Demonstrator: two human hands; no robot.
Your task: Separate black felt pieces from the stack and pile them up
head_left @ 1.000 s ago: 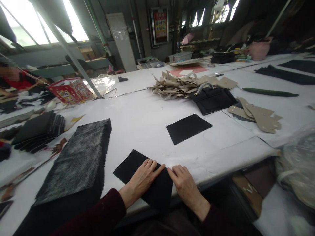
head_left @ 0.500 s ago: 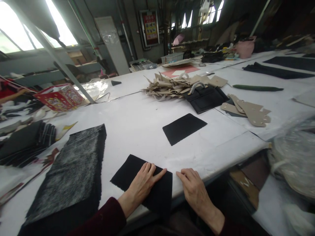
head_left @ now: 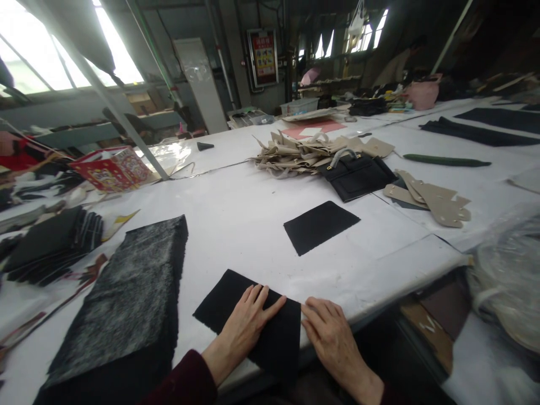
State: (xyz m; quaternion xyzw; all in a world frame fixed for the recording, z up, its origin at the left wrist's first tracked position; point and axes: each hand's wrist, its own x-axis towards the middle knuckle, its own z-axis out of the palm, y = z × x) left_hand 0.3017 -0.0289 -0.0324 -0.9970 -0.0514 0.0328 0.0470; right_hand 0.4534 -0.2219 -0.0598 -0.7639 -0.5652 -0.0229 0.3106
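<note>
A black fabric piece (head_left: 276,343) lies at the table's near edge, part of it reaching over the edge toward me. My left hand (head_left: 244,320) rests flat on it, fingers stretched and thumb spread toward its right corner. Beside the right edge of that piece is my right hand (head_left: 333,337), its fingers slightly bent and the fingertips at the corner. I see no firm grip there. Farther off lies a smaller black piece (head_left: 321,226), flat on the white table. To the left is a thick stack of dark, fuzzy-topped material (head_left: 122,287).
Beige cut pieces (head_left: 295,154) are heaped behind a black handbag (head_left: 358,177). Right of it lie beige pattern pieces (head_left: 439,197) and a cucumber-like green thing (head_left: 447,161). A red patterned box (head_left: 109,169) stands left. Clear plastic wrapping (head_left: 510,270) fills the right side.
My right hand has come in against the right edge of the black piece, closing a small gap. My left hand stays flat on it. The whole view has shifted slightly.
</note>
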